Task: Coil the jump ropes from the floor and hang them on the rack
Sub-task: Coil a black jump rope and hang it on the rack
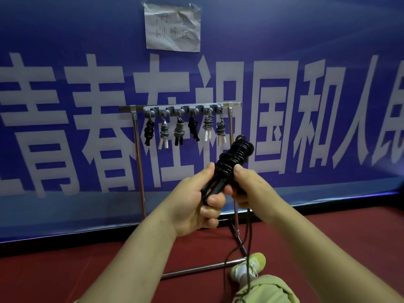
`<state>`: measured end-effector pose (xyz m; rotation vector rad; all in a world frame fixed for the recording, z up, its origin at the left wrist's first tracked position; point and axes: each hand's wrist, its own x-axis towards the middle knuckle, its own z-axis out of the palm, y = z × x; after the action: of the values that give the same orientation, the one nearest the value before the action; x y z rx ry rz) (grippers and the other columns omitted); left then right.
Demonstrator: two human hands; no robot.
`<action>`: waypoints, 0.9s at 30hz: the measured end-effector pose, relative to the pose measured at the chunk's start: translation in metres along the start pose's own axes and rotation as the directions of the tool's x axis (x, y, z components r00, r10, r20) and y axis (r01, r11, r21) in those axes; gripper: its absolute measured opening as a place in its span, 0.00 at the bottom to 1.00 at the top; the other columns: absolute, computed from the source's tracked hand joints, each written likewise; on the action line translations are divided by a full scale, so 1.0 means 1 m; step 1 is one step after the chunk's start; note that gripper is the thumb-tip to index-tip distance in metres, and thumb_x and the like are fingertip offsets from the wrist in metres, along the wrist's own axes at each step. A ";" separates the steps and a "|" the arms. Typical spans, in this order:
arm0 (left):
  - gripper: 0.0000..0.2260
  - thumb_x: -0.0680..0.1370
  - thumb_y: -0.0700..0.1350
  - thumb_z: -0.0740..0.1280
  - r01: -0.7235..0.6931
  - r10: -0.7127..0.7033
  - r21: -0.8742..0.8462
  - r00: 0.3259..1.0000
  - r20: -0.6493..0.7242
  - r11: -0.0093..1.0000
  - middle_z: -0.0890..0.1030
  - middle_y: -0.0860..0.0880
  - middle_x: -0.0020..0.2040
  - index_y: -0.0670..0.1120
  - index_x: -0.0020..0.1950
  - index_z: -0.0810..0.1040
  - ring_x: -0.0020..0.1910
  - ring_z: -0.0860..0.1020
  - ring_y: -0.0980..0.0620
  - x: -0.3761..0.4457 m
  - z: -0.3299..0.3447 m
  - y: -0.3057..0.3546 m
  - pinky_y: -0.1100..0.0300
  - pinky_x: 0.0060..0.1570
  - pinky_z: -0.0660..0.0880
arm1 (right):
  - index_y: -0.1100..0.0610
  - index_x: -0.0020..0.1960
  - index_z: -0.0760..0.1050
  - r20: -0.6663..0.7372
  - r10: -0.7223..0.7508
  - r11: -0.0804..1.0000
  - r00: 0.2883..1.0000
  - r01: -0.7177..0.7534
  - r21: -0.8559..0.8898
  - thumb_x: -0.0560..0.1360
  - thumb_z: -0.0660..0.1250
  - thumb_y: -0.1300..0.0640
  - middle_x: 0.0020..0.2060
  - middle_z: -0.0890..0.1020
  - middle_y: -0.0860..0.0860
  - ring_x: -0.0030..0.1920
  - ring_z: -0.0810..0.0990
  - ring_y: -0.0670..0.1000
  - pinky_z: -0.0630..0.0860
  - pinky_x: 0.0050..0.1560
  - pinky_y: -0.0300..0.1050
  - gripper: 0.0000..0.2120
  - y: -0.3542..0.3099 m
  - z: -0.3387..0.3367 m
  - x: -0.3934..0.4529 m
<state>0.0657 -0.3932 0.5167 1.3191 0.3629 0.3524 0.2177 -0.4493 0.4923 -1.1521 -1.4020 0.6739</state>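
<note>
Black jump rope (235,158), coiled above the fingers, is gripped by the left hand (196,206) and right hand (249,189); six bundles are hung on the rack (181,107) beyond. Large white characters are printed on the blue banner (65,127).

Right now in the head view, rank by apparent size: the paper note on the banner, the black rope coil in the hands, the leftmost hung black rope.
1. Paper note, largest.
2. Black rope coil, gripped by left hand and right hand; it is nearer the camera, so its rank is unsure.
3. Leftmost hung black rope on the rack, smallest.
</note>
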 end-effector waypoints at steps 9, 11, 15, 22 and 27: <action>0.25 0.81 0.60 0.50 -0.045 0.158 0.433 0.961 -0.229 0.900 0.68 0.51 0.24 0.43 0.42 0.75 0.21 0.59 0.55 -0.004 -0.004 0.001 0.61 0.25 0.59 | 0.42 0.29 0.75 0.107 0.167 0.972 0.980 -0.145 -0.186 0.81 0.48 0.43 0.29 0.63 0.46 0.28 0.57 0.45 0.55 0.29 0.40 0.26 -0.016 -0.001 -0.008; 0.23 0.81 0.59 0.50 -0.029 0.235 0.606 0.936 -0.263 0.795 0.69 0.52 0.24 0.45 0.41 0.75 0.20 0.62 0.55 -0.005 -0.006 0.003 0.61 0.26 0.61 | 0.46 0.36 0.78 0.063 0.209 0.952 0.976 -0.188 -0.243 0.80 0.52 0.41 0.29 0.66 0.45 0.27 0.60 0.45 0.57 0.28 0.40 0.22 -0.017 -0.002 -0.008; 0.21 0.81 0.58 0.50 0.069 0.331 0.818 0.892 -0.306 0.571 0.71 0.53 0.24 0.47 0.39 0.74 0.20 0.64 0.57 -0.001 -0.012 0.005 0.61 0.28 0.62 | 0.55 0.37 0.76 -0.110 0.230 0.848 0.967 -0.255 -0.465 0.78 0.56 0.38 0.28 0.71 0.47 0.24 0.65 0.46 0.64 0.26 0.40 0.24 -0.012 -0.001 -0.003; 0.19 0.81 0.59 0.48 0.208 0.487 0.968 0.837 -0.250 0.141 0.73 0.51 0.34 0.49 0.42 0.70 0.36 0.73 0.49 0.004 -0.009 0.016 0.54 0.37 0.69 | 0.62 0.50 0.79 -0.051 0.338 0.940 0.940 -0.334 0.074 0.78 0.57 0.40 0.25 0.66 0.46 0.24 0.61 0.45 0.60 0.25 0.38 0.25 -0.024 -0.002 -0.012; 0.15 0.81 0.60 0.46 0.253 0.519 0.883 0.855 -0.014 -0.394 0.67 0.53 0.33 0.49 0.48 0.59 0.29 0.66 0.52 0.007 0.002 0.012 0.56 0.29 0.63 | 0.60 0.45 0.79 -0.078 0.388 0.922 0.918 -0.384 0.054 0.75 0.57 0.35 0.26 0.64 0.47 0.25 0.59 0.45 0.56 0.24 0.38 0.28 -0.026 -0.009 -0.008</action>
<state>0.0723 -0.3898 0.5285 3.2553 1.1193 0.6656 0.2187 -0.4679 0.5144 -1.4285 -1.0897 0.9115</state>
